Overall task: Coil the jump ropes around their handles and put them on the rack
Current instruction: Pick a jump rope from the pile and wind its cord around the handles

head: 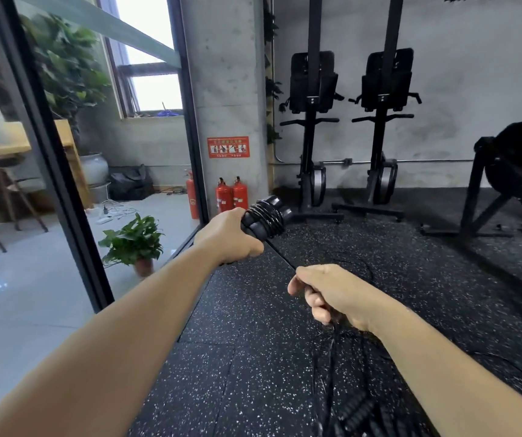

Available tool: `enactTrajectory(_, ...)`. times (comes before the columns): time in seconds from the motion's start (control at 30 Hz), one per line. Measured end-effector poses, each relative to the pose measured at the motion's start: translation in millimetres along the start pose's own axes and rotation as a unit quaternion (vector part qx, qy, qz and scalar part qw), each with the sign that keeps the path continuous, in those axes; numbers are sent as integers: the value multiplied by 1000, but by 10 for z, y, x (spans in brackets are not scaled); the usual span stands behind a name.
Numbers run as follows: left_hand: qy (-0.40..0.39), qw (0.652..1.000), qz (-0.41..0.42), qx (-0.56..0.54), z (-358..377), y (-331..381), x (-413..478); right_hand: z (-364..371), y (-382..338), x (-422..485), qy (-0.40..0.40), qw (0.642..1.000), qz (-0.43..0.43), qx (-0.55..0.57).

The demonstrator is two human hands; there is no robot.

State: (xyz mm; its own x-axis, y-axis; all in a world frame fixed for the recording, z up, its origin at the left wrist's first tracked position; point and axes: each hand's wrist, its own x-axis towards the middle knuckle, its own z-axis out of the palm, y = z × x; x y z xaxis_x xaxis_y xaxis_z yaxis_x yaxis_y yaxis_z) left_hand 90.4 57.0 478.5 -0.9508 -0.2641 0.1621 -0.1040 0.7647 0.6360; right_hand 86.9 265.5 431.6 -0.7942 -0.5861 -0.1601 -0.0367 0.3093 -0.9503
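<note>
My left hand [231, 236] grips the two black jump rope handles [267, 216] held side by side, with several turns of thin black rope wound around them. A taut length of the rope [281, 253] runs down from the handles to my right hand [329, 293], which pinches it between thumb and fingers. Below my right hand the loose rope [332, 351] hangs toward the floor. More dark cords [357, 414] lie blurred at the bottom of the view. No rack for the ropes shows in view.
Black speckled rubber flooring [253, 342] lies underfoot. A glass partition [64, 184] stands at the left with a potted plant [135, 241] behind it. Red fire extinguishers [232, 193] stand by a concrete pillar. Two upright black machines [313, 137] and another black machine [518, 178] line the far wall.
</note>
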Motion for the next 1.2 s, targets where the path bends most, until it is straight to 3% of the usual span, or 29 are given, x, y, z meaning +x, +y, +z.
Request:
enactTrajectory(0.13,21,999,-17,34,0,-62,37,53,-56,-13,120,973,-54,-189)
enactTrajectory(0.27,42,993,-38,108,27,-71,31,183,-205,-121,212,875,-120,-418)
enactTrajectory(0.4,54,981,-27,184,57,-49,-22,246,-377,-191,265,825,-185,-463)
enactTrajectory(0.6,52,938,67,335,199,90,-196,203,-750,-191,233,775,-218,-545)
enactTrajectory(0.67,25,917,135,374,222,139,-267,76,-903,-180,184,790,-193,-552)
enactTrajectory(0.77,-31,884,243,398,192,219,-371,-127,-1051,-152,50,859,-129,-492)
enactTrajectory(0.87,-47,839,314,441,170,269,-423,-264,-1067,-55,-40,892,-112,-436)
enactTrajectory(1.2,-133,892,290,322,55,322,-588,-518,-644,83,-101,971,-118,-180)
